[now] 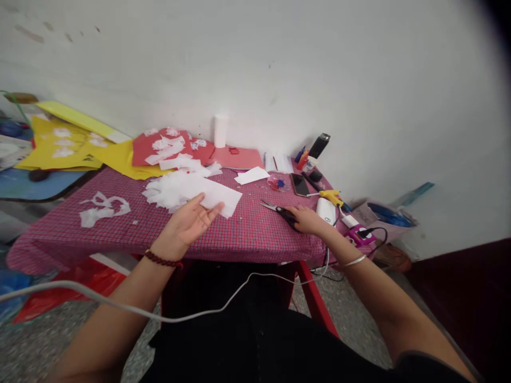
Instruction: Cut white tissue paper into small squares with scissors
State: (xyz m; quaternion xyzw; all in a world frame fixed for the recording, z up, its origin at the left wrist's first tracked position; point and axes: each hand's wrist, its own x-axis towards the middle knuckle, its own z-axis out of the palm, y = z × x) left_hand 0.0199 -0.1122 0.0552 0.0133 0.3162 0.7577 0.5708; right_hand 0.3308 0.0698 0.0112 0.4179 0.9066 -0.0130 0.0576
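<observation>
Left hand pinches paper, seemingly uncut, over bench. Right hand on scissors, right of paper; can't tell grip. Cut scraps already heaped left.

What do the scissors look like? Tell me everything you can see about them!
The scissors have dark, black-looking handles and slim grey blades that look like metal. The person's right hand is at the handles, partly covering them. The tips point left and a bit away from the person. They're low over the checked tablecloth, nearer the person than the phone. I can't tell whether they rest fully on the cloth.
</observation>
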